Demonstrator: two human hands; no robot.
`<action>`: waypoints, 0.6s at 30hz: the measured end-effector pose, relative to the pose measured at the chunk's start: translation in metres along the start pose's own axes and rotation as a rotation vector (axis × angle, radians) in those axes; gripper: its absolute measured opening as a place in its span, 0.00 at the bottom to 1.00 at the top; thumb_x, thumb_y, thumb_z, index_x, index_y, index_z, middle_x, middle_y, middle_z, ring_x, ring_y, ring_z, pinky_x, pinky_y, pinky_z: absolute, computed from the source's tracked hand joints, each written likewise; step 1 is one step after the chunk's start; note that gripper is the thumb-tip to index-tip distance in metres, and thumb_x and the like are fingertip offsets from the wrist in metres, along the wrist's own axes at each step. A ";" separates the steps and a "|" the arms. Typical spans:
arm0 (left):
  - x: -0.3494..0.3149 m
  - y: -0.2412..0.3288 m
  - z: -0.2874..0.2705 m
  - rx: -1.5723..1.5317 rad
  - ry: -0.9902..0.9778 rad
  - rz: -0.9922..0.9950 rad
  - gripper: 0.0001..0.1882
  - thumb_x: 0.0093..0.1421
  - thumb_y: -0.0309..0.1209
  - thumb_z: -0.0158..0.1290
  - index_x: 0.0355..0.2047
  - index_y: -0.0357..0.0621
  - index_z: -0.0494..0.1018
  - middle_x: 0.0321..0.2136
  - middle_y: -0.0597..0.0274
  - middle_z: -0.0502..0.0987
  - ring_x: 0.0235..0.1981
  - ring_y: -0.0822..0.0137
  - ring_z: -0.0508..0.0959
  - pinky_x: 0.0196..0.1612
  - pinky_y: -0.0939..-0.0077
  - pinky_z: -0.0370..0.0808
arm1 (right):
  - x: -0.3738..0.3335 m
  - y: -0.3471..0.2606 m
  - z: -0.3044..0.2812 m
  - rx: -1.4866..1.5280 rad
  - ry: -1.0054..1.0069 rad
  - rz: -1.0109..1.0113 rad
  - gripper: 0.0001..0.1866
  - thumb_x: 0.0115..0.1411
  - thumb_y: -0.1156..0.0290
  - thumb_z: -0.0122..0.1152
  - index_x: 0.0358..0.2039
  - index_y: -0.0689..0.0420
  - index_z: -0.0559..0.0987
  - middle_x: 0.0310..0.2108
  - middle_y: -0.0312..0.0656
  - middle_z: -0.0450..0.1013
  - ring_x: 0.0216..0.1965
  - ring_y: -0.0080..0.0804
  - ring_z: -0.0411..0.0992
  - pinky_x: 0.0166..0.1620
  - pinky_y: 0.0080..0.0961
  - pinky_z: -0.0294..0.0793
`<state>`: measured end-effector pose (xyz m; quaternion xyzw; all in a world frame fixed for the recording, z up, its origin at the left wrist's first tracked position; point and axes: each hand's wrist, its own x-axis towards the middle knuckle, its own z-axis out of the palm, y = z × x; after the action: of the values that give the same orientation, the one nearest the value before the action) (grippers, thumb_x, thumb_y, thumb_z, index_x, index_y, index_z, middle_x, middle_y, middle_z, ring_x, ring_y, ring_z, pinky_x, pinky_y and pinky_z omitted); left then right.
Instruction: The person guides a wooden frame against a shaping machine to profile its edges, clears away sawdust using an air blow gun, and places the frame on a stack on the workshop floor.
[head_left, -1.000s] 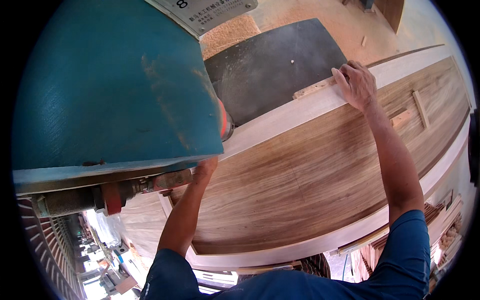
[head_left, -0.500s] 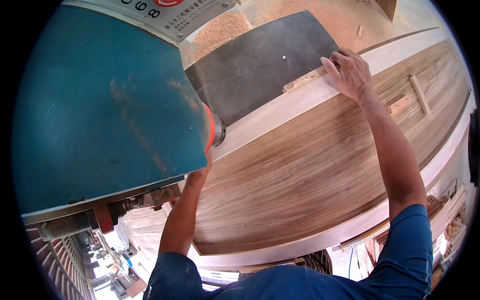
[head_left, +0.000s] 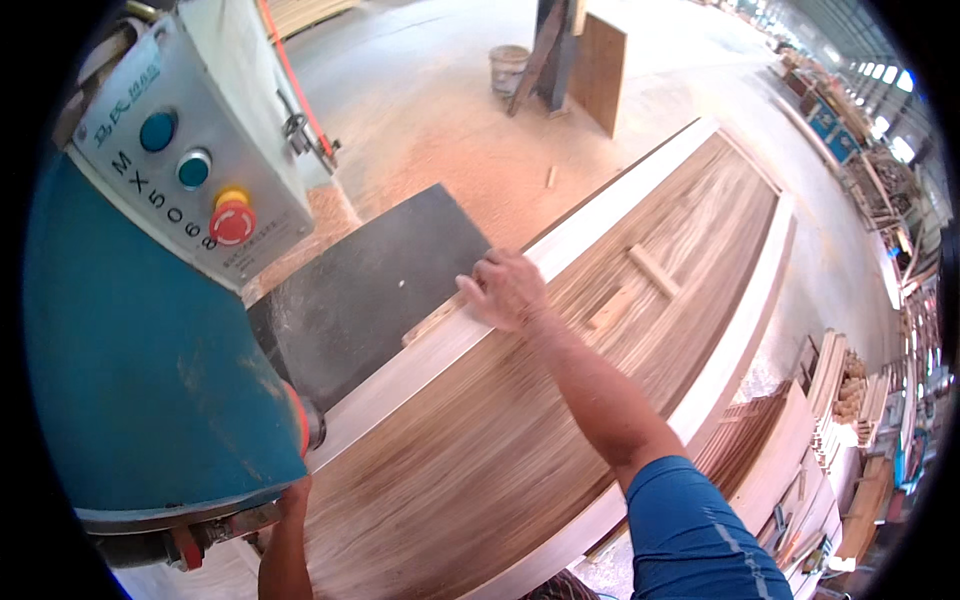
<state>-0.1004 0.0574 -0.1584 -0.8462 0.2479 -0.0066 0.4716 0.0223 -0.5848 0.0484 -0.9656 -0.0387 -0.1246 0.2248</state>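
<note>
A long wooden panel (head_left: 560, 400) lies beneath a teal woodworking machine, brown-grained inside a pale frame. My right hand (head_left: 508, 290) grips its far pale edge, fingers curled over it, beside a thin wood strip (head_left: 428, 322) set along that edge. The machine's teal head (head_left: 150, 370) hangs over the panel's left part. Below the head, a red collar and a dark round cutter holder (head_left: 315, 425) meet the far edge. My left hand (head_left: 296, 494) is close under the head's right corner; its fingers are hidden behind the machine.
A dark machine table (head_left: 370, 280) extends past the panel's far edge. Two small wood pieces, including a stick (head_left: 654, 271), lie on the panel. An emergency stop button (head_left: 233, 217) is on the control box. Sawdust and a bucket (head_left: 509, 70) are on the floor; stacked boards (head_left: 780, 440) stand right.
My view has swung up and to the right, bringing the control box and workshop floor into sight. My right hand keeps its hold on the panel's far edge; my left stays by the machine head.
</note>
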 end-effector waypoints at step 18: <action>0.125 -0.093 -0.108 -0.877 0.183 -0.228 0.09 0.59 0.38 0.51 0.32 0.49 0.78 0.37 0.54 0.78 0.39 0.57 0.76 0.43 0.59 0.71 | -0.026 -0.021 0.027 -0.052 0.175 0.180 0.21 0.61 0.52 0.55 0.25 0.58 0.80 0.33 0.46 0.75 0.43 0.43 0.72 0.50 0.37 0.70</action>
<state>0.0211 -0.0411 -0.0514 -0.9836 0.1733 -0.0279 0.0416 0.0002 -0.5549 0.0270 -0.9562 0.0709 -0.1885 0.2122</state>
